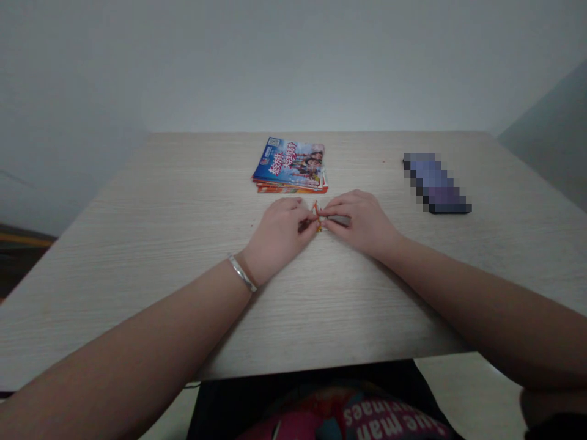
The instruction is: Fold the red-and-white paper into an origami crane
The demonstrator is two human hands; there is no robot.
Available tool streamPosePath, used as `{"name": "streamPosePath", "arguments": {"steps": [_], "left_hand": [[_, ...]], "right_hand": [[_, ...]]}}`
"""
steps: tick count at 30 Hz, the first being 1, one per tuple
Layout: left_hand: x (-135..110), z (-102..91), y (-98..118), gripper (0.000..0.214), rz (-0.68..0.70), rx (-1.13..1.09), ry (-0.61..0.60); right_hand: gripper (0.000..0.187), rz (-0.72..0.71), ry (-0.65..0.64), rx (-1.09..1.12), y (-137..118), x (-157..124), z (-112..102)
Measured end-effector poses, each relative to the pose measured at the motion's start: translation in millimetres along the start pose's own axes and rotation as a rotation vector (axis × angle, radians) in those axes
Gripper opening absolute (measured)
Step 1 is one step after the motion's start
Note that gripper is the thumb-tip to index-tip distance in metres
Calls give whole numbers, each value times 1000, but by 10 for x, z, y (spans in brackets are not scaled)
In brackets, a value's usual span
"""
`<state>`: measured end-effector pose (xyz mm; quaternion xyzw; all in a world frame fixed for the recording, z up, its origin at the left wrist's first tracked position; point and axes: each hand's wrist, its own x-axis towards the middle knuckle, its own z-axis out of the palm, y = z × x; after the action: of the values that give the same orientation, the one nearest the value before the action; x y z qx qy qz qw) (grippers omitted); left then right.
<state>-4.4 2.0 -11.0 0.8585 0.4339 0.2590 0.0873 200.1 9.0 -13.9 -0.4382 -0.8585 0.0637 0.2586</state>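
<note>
My left hand (pixel 278 235) and my right hand (pixel 362 223) meet on the middle of the wooden table (pixel 160 244), fingers pinched together. Between the fingertips is a small orange and yellow item (pixel 317 215), too small to name. My right hand also pinches a thin grey flat piece (pixel 339 219). A silver bracelet (pixel 242 273) circles my left wrist. Just beyond the hands lies a small stack of colourful printed packets (pixel 291 165).
A dark phone (pixel 435 183) lies on the table to the right, its screen blurred out. A plain pale wall stands behind the table. The near table edge runs above my lap.
</note>
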Motion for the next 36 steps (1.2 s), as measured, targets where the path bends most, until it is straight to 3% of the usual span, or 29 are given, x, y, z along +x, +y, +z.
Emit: {"name": "streamPosePath", "arguments": {"steps": [13, 21, 25, 30, 36], "left_hand": [[-12, -77, 36, 22, 78, 90, -60], [-13, -43, 22, 20, -10, 101, -51], [-20, -59, 44, 21, 2, 170, -47], [3, -39, -44, 16, 51, 54, -63], [3, -63, 13, 13, -10, 162, -75]], "right_hand": [[15, 68, -21, 29, 2, -22, -21], [13, 52, -28, 21, 93, -14, 24], [14, 40, -27, 1, 90, -18, 15], [18, 3, 4, 38, 111, -45, -3], [22, 79, -35, -12, 95, -42, 3]]}}
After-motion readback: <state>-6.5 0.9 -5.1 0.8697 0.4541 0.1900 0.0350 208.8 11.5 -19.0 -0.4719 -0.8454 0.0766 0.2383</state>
